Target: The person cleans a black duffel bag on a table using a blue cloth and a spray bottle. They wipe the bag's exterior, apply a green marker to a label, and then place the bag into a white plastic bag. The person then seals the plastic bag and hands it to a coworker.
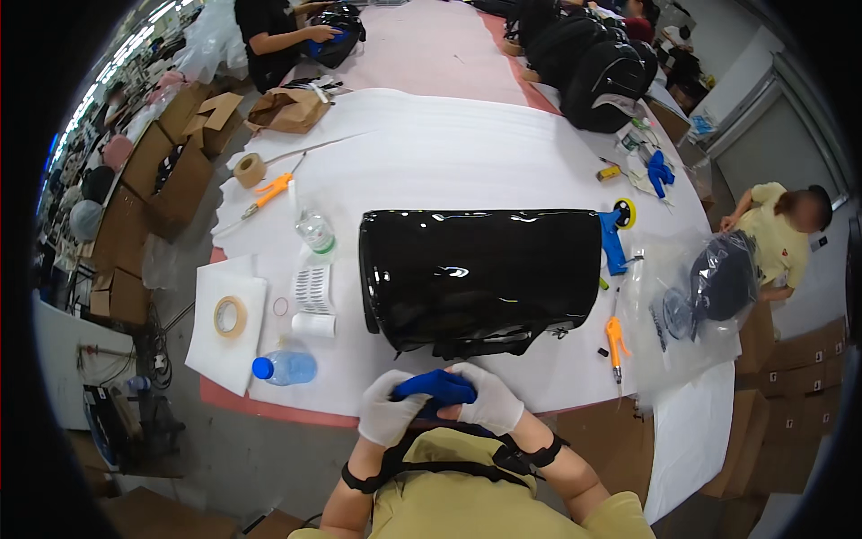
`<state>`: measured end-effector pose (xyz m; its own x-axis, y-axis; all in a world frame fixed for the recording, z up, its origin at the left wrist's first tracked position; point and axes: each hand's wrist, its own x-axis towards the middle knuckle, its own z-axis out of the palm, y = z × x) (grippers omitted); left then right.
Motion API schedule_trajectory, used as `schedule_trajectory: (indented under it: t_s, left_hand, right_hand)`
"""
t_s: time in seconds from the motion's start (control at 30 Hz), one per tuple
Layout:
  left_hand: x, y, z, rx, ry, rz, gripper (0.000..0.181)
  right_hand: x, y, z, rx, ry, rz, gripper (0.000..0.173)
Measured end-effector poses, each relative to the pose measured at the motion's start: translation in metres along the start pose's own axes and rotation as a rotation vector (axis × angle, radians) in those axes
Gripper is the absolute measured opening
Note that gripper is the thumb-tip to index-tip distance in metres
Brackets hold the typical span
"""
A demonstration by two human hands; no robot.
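Observation:
My left hand [389,409] and my right hand [491,399], both in white gloves, hold a blue cloth [436,387] between them at the table's near edge. Part of the right thumb looks bare. Just beyond them lies a glossy black case [481,269], its long side across the table, with black straps [485,345] along its near side. At its right end rest a blue cloth or strip [612,246] and a yellow-and-black round roll [625,213]. The underside of the case is hidden.
On the left are a blue-capped bottle [286,368], a tape roll [230,317], a label strip [314,290] and a clear bottle [315,232]. Orange air blow guns [614,337] lie on both sides. Black backpacks [599,84] stand far right. A co-worker [784,236] stands right by a bagged item [724,276].

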<state>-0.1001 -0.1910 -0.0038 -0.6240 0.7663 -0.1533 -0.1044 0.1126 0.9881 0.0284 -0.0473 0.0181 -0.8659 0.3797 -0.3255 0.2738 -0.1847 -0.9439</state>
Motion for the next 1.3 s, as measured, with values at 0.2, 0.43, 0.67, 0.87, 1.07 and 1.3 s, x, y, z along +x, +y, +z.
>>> schedule_trajectory:
  t_s: [0.2, 0.43, 0.67, 0.87, 1.07, 1.3]
  left_hand:
    - [-0.02, -0.044, -0.045, 0.165, 0.415, -0.081, 0.03]
    - [0.008, -0.143, -0.138, 0.455, 1.289, 0.028, 0.088]
    - [0.032, -0.146, -0.192, 0.337, 0.847, -0.013, 0.084]
    - [-0.011, -0.081, -0.154, -0.304, 0.16, -0.042, 0.07]
    - [-0.033, 0.014, -0.107, -0.898, -0.391, -0.58, 0.063]
    - [-0.052, 0.05, -0.086, -1.0, -0.312, -0.784, 0.058]
  right_hand:
    - [0.017, 0.017, 0.028, -0.005, 0.013, -0.082, 0.034]
    - [0.023, 0.014, 0.028, 0.437, 0.106, 0.093, 0.035]
    - [0.03, 0.022, 0.035, 0.535, 0.067, 0.165, 0.043]
    - [0.051, 0.028, 0.053, 0.625, 0.015, 0.142, 0.037]
    - [0.078, 0.027, 0.074, 0.593, -0.037, 0.112, 0.041]
    - [0.081, 0.019, 0.068, 0.662, -0.085, 0.074, 0.049]
